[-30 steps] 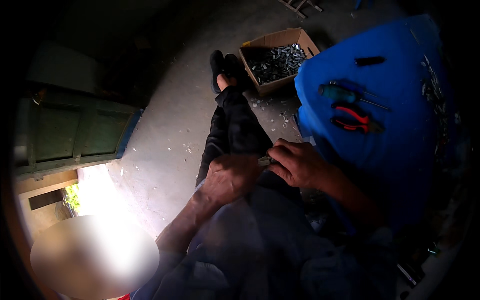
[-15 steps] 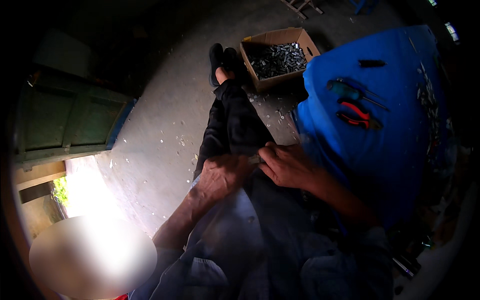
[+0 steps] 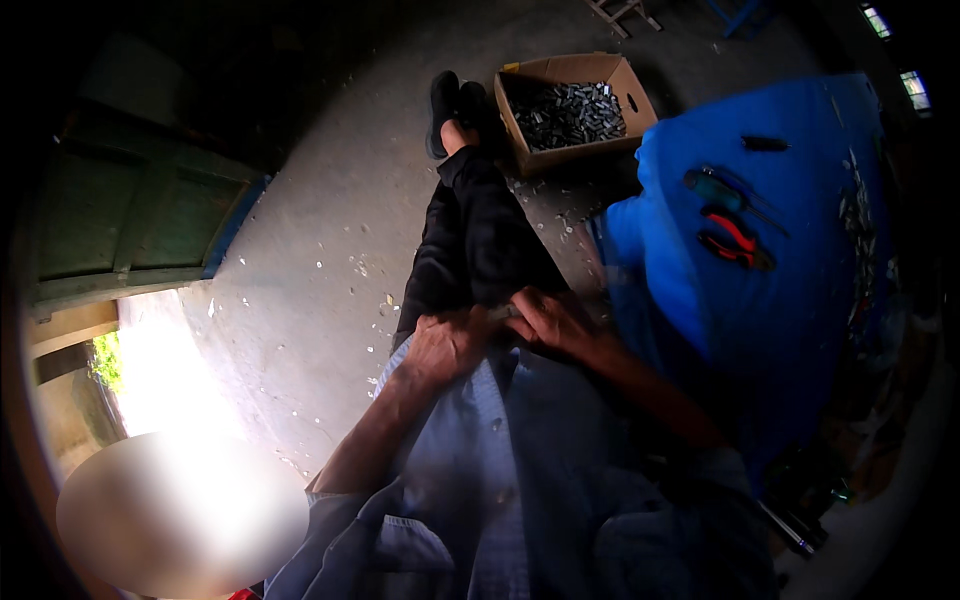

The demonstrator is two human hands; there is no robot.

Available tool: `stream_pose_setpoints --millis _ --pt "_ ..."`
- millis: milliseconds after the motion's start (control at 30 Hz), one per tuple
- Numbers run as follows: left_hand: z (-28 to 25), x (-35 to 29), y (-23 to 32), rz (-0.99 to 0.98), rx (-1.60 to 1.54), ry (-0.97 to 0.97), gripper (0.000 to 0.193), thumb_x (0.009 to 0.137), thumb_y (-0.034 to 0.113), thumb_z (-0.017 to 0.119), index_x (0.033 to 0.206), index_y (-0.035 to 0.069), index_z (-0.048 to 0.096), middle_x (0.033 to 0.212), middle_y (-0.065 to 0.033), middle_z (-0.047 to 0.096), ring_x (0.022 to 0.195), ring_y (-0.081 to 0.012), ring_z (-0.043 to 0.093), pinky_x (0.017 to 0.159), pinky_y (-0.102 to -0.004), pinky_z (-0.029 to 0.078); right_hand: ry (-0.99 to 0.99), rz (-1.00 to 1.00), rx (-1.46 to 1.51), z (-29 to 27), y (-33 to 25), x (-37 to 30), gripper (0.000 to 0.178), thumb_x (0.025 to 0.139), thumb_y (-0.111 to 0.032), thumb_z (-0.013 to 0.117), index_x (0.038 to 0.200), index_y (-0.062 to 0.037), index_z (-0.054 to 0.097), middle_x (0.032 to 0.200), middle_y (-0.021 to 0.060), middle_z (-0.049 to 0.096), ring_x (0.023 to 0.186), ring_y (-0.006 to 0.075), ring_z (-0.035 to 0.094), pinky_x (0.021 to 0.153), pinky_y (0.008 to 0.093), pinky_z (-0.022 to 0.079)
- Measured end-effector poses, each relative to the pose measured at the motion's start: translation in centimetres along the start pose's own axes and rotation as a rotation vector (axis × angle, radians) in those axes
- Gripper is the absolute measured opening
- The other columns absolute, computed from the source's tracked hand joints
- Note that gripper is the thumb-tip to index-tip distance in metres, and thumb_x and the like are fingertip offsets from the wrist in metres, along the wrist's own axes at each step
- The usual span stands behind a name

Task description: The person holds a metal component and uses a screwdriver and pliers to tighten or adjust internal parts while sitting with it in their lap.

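Now, left hand (image 3: 450, 342): fingers curled in, any hold hidden, can't tell.
Right hand (image 3: 552, 322): thumb and fingers apparently pinching the piece.
Piece (image 3: 503, 313): between the hands, mostly hidden, seemingly mid-work.
Box (image 3: 580, 154): heaped with parts (image 3: 575, 112); done or waiting, unclear.

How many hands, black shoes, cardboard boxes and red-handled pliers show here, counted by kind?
Hands: 2 (left hand, right hand)
Black shoes: 2, one dim in shadow
Cardboard box: 1
Red-handled pliers: 1 pair
Total: 6, counting the pliers as one
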State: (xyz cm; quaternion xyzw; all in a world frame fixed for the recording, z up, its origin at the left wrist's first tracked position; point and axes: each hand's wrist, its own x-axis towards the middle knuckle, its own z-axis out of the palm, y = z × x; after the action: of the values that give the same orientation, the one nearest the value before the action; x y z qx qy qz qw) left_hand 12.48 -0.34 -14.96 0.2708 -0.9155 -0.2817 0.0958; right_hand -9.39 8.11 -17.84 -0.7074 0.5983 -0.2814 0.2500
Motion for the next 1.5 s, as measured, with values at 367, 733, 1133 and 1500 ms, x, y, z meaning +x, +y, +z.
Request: stream_pose_setpoints --millis 367,733,1133,1500 --pt "2.1 -0.1 -0.9 -0.142 -0.099 0.042 0.017 0.101 0.022 0.064 0.098 0.007 0.056 0.073 -0.0169 0.066 0.066 -0.0400 0.067 0.056 -0.0536 0.050 -0.038 0.111 0.086 2.2 1.8 0.3 0.028 0.093 -0.027 0.076 0.099 -0.0049 0.059 0.092 0.0209 0.069 0.083 0.0429 0.069 0.069 0.0502 0.054" --pt "2.6 1.2 -0.8 -0.167 -0.123 0.102 0.014 0.101 0.022 0.062 0.103 0.009 0.057 0.071 -0.0163 0.068 0.064 -0.0390 0.069 0.056 -0.0527 0.053 0.009 0.192 0.066 1.1 1.2 1.1 0.024 0.095 -0.023 0.073 0.097 -0.0030 0.060 0.084 0.0242 0.069 0.078 0.0457 0.070 0.063 0.0513 0.054" --pt "4.1 2.8 -0.5 -0.169 -0.121 0.128 0.019 0.100 0.024 0.065 0.102 0.008 0.055 0.066 -0.0158 0.068 0.059 -0.0383 0.069 0.053 -0.0517 0.054 0.118 0.255 -0.029 -0.1 0.3 1.0 0.022 0.096 -0.022 0.072 0.099 -0.0038 0.060 0.078 0.0225 0.069 0.072 0.0438 0.070 0.061 0.0513 0.055" --pt "5.2 2.9 -0.8 -0.143 -0.158 0.147 0.024 0.100 0.025 0.065 0.106 0.006 0.051 0.064 -0.0172 0.067 0.056 -0.0398 0.069 0.052 -0.0528 0.055 0.231 0.211 -0.052 0.2 0.6 1.1 0.022 0.095 -0.022 0.073 0.101 -0.0040 0.061 0.080 0.0212 0.069 0.073 0.0418 0.070 0.062 0.0503 0.055"
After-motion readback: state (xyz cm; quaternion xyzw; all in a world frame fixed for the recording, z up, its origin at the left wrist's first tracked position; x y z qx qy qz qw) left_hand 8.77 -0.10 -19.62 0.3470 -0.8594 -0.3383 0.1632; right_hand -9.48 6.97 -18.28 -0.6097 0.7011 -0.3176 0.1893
